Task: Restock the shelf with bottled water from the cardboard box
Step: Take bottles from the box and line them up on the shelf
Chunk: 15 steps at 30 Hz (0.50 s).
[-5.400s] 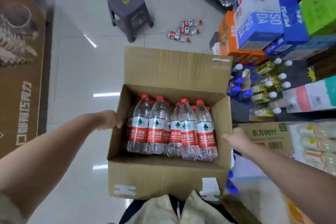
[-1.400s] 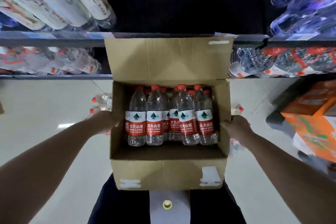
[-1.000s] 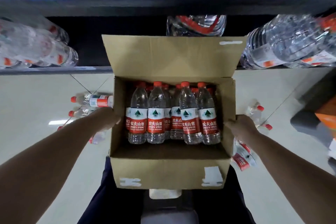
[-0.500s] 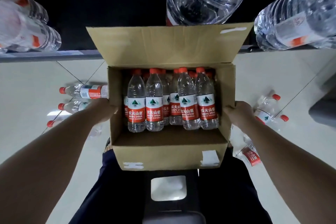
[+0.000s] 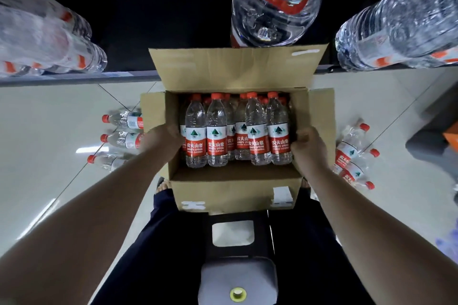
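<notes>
Below the dark shelf edge [image 5: 74,79] sits an open cardboard box [image 5: 235,195], plain brown corrugated board with white scraps of torn tape on its near wall and on its raised far flap. The box is the landmark here. Inside it, packed against the far wall, stand the water bottles [image 5: 238,131]: clear ribbed plastic, red screw caps, labels white above and red below with a green mountain mark. A bare strip of box floor shows between them and the near wall.

The left hand [image 5: 162,140] is curled over the box's left wall, fingers inside against the outermost bottle; how firmly it grips the board cannot be told. The right hand [image 5: 308,146] is closed in a loose fist at the box's right wall, pressed beside the rightmost bottle; whether it has hold of the wall or the bottle is unclear.

Left of the box, loose bottles [image 5: 124,134] lie on their sides on the glossy pale tiled floor [image 5: 49,131]; right of the box more fallen bottles [image 5: 352,153] lie in a heap. Beyond the box's far flap, large clear water jugs [image 5: 275,12] rest on the shelf, rounded and faceted. Just on the near side of the box a dark plastic stool [image 5: 235,242] stands between the person's dark trouser legs.
</notes>
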{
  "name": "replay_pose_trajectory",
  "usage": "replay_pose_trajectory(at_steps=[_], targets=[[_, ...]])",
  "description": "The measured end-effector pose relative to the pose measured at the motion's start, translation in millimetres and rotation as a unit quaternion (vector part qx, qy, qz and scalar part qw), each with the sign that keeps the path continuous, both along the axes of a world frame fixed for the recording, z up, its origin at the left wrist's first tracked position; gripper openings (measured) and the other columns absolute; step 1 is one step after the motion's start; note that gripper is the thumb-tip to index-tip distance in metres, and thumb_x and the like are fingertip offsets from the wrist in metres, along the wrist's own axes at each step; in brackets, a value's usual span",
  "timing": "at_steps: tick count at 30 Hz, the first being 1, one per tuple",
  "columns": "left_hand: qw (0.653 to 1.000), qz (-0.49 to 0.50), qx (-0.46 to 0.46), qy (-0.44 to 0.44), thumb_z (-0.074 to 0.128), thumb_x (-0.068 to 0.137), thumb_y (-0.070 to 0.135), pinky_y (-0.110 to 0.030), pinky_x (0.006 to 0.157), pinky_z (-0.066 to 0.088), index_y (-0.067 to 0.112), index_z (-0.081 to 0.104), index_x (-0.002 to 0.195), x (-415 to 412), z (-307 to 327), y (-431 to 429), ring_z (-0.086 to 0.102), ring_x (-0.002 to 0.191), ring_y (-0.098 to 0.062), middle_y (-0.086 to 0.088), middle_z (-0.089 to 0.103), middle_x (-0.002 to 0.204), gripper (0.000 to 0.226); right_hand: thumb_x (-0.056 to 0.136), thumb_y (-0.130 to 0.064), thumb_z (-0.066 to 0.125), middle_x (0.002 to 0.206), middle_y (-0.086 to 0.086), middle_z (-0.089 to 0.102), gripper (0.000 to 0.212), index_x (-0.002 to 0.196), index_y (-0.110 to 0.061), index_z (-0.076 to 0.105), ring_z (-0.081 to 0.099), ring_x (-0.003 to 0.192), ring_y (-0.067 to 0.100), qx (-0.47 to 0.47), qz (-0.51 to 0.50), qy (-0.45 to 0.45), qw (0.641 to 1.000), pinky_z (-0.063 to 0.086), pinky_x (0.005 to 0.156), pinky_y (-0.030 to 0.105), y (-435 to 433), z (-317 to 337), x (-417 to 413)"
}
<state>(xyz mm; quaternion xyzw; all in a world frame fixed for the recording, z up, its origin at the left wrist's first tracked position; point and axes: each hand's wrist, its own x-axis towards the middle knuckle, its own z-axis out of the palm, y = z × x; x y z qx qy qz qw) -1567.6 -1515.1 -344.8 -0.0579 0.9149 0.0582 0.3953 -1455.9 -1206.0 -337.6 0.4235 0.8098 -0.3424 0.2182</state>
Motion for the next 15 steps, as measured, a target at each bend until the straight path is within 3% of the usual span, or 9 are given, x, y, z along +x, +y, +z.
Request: replay_pose_trajectory(at_steps=[1, 3, 8, 10, 12, 15], targets=[[0.999, 0.022, 0.037, -0.001, 0.057, 0.09, 0.027, -0.026, 0.059, 0.046, 0.026, 0.063, 0.096, 1.6, 3.4, 7.2, 0.061, 0.075, -0.022, -0.004, 0.069, 0.091, 0.008, 0.086, -0.003, 0.059, 0.098, 0.0, 0.061, 0.031, 0.116, -0.015, 0.057, 0.057, 0.072, 0.012, -0.038, 0.004, 0.008, 0.999, 0.035, 0.051, 0.019, -8.4, 3.2, -2.2], [0.988, 0.096, 0.116, -0.017, 0.067, 0.087, 0.021, -0.024, 0.055, 0.046, 0.027, 0.059, 0.109, 9.1, 4.0, 21.8, 0.061, 0.075, -0.018, 0.001, 0.066, 0.096, 0.024, 0.086, -0.007, 0.063, 0.105, -0.001, 0.06, 0.037, 0.121, -0.018, 0.055, 0.056, 0.068, 0.007, -0.09, 0.015, -0.003, 0.996, 0.039, 0.05, 0.021, -23.7, 2.9, -6.0], [0.937, 0.262, 0.21, -0.095, 0.078, 0.077, 0.01, -0.029, 0.067, 0.056, 0.022, 0.043, 0.133, 47.5, -29.1, 54.7, 0.064, 0.085, -0.015, -0.002, 0.065, 0.11, 0.067, 0.084, -0.01, 0.07, 0.107, -0.006, 0.06, 0.048, 0.127, -0.016, 0.051, 0.054, 0.079, 0.005, -0.142, -0.035, -0.049, 0.988, 0.036, 0.056, 0.016, -51.7, -31.4, -8.7], [0.931, 0.285, 0.211, -0.091, 0.082, 0.072, 0.011, -0.026, 0.073, 0.052, 0.019, 0.038, 0.138, 67.1, -47.5, 66.8, 0.062, 0.097, -0.016, -0.003, 0.063, 0.117, 0.08, 0.081, -0.012, 0.073, 0.106, -0.001, 0.06, 0.048, 0.124, -0.015, 0.052, 0.059, 0.093, 0.014, -0.118, -0.049, -0.044, 0.991, 0.044, 0.063, 0.019, -60.4, -49.5, -8.7], [0.934, 0.309, 0.171, -0.061, 0.084, 0.069, 0.015, -0.037, 0.087, 0.054, 0.018, 0.036, 0.14, 83.7, -61.6, 80.4, 0.057, 0.111, -0.024, -0.007, 0.055, 0.125, 0.085, 0.077, -0.016, 0.076, 0.114, 0.007, 0.062, 0.051, 0.122, -0.012, 0.051, 0.06, 0.107, 0.025, -0.056, -0.046, -0.056, 0.996, 0.053, 0.079, 0.033, -70.7, -68.0, -7.5], [0.932, 0.346, 0.104, 0.021, 0.085, 0.067, 0.015, -0.044, 0.102, 0.045, 0.017, 0.037, 0.142, 101.9, -72.7, 99.7, 0.048, 0.123, -0.031, -0.012, 0.045, 0.132, 0.088, 0.077, -0.026, 0.077, 0.132, 0.015, 0.051, 0.068, 0.133, -0.008, 0.044, 0.048, 0.124, 0.035, 0.033, -0.039, -0.108, 0.993, 0.04, 0.104, 0.045, -88.7, -87.6, 1.4]])
